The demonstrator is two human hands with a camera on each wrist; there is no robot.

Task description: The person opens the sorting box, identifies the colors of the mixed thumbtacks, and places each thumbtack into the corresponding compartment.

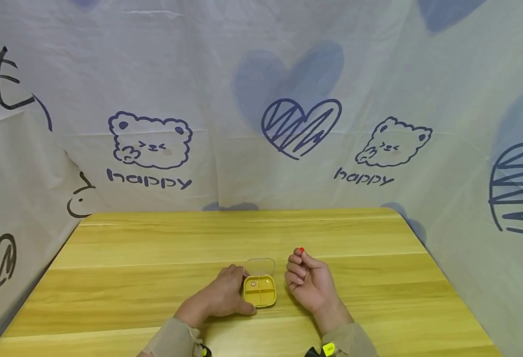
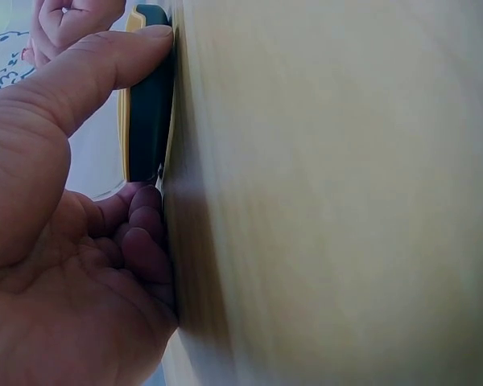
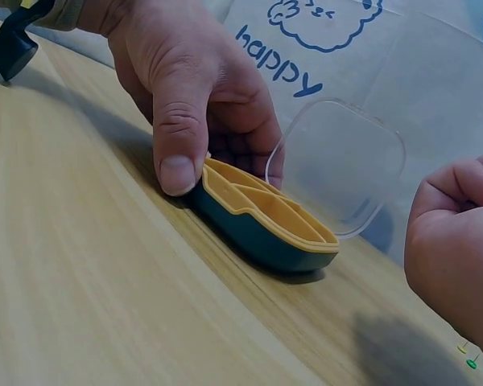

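Wood-grained tabletop (image 1: 163, 238) beneath, the left hand (image 1: 226, 294) gripped a rounded yellow-and-green plastic box (image 1: 260, 291); the right hand (image 1: 311, 283) pinched a red pellet (image 1: 301, 250).

Pale cloth (image 1: 226, 29) printed with blue hearts (image 1: 302, 126) and bear faces (image 1: 151, 144) fills the upper frame; a yellowish wood-grained surface (image 1: 154, 240) spans the lower middle.

Blue lettering "happy" (image 1: 149, 179) (twice, each beneath a bear drawing (image 1: 151, 140)) on the white backdrop (image 1: 226, 29).
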